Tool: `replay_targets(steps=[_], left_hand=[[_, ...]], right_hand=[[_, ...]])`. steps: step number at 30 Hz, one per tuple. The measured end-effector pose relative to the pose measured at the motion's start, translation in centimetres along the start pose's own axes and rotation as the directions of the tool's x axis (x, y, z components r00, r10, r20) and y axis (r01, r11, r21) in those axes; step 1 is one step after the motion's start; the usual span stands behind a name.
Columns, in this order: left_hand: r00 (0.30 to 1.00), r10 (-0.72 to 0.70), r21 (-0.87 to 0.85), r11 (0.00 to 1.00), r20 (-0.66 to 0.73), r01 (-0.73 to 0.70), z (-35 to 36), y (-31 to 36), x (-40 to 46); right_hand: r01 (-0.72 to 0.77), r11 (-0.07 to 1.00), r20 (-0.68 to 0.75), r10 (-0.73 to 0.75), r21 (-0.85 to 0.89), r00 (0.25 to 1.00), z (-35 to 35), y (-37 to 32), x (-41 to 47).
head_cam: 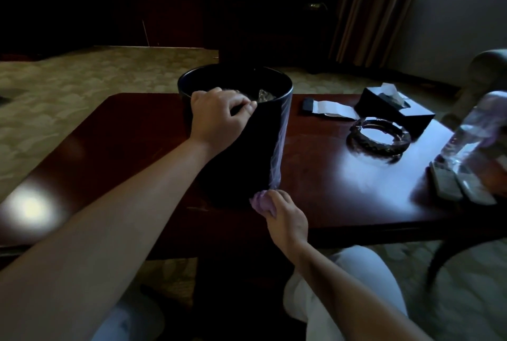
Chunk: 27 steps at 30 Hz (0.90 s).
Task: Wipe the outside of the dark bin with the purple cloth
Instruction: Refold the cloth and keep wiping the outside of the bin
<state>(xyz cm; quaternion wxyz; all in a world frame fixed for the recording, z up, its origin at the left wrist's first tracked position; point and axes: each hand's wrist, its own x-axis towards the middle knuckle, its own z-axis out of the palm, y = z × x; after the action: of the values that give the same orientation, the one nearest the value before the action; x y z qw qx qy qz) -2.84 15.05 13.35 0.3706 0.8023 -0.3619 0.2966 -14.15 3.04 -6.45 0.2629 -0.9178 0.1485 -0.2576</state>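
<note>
Head view: no legible writing on dark bin (247, 148), purple cloth (261, 201).

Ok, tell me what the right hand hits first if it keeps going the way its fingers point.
The right hand points up and forward, pressing the purple cloth against the dark bin at its base. It would likely meet the bin's wall first.

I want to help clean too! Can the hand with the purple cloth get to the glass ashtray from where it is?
Probably yes. The right hand holds the purple cloth low against the dark bin, and bare table lies between it and the glass ashtray, with nothing standing in the way.
</note>
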Motion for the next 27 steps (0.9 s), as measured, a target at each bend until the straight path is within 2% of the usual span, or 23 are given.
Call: replay_targets(steps=[2,4,6,8,10,13,17,18,21,22,25,26,27], left_hand=[[1.0,-0.014,-0.052,0.999,0.02,0.015,-0.6,-1.1,0.1],[0.999,-0.019,-0.058,0.998,0.035,0.021,-1.4,-2.1,0.3],[0.999,-0.025,0.05,0.998,0.048,0.023,-1.6,-2.0,0.4],[0.999,-0.041,0.217,0.975,-0.011,0.042,-0.7,-0.9,-0.3],[0.994,-0.061,0.275,0.958,-0.095,0.085,0.7,0.3,-1.1],[0.985,-0.107,0.199,0.971,-0.137,0.134,2.0,0.4,-1.3],[0.982,0.006,0.149,0.989,-0.191,0.022,1.8,-0.7,-1.2],[0.981,0.019,0.149,0.989,-0.196,0.011,1.8,-0.8,-1.2],[0.975,0.017,0.158,0.987,-0.22,0.019,2.2,-0.8,-1.2],[0.975,0.012,0.156,0.988,-0.221,0.023,2.2,-0.8,-1.2],[0.978,-0.005,0.133,0.991,-0.211,0.034,2.1,-1.1,-1.2],[0.978,-0.009,0.133,0.99,-0.21,0.038,2.1,-1.0,-1.2],[0.978,-0.012,0.132,0.99,-0.21,0.041,2.1,-1.0,-1.2]], right_hand=[[0.172,0.984,0.062,-0.169,-0.039,0.984,0.2,0.5,0.1],[0.327,0.944,0.147,-0.318,-0.042,0.937,0.8,0.3,0.1],[0.369,0.929,0.161,-0.362,-0.017,0.918,1.3,-0.5,-0.1],[0.383,0.924,0.117,-0.38,-0.001,0.918,1.6,-1.2,-0.6],[0.373,0.927,0.1,-0.373,0.02,0.922,1.7,-1.7,-0.9],[0.367,0.93,0.087,-0.367,0.008,0.926,1.3,-1.1,-0.8],[0.063,0.998,0.029,-0.062,-0.023,0.998,0.2,0.6,1.1],[0.055,0.997,0.048,-0.053,-0.044,0.997,0.2,0.6,1.3],[0.228,0.973,0.116,-0.224,-0.027,0.968,0.6,0.3,0.9],[0.241,0.97,0.128,-0.235,-0.034,0.964,0.6,0.4,0.9],[0.002,0.997,0.086,0.004,-0.071,0.996,0.1,0.7,1.7],[-0.034,0.998,0.084,0.039,-0.057,0.996,0.2,0.7,1.7],[0.006,1.0,0.092,-0.003,-0.027,0.996,0.2,0.5,1.5]])
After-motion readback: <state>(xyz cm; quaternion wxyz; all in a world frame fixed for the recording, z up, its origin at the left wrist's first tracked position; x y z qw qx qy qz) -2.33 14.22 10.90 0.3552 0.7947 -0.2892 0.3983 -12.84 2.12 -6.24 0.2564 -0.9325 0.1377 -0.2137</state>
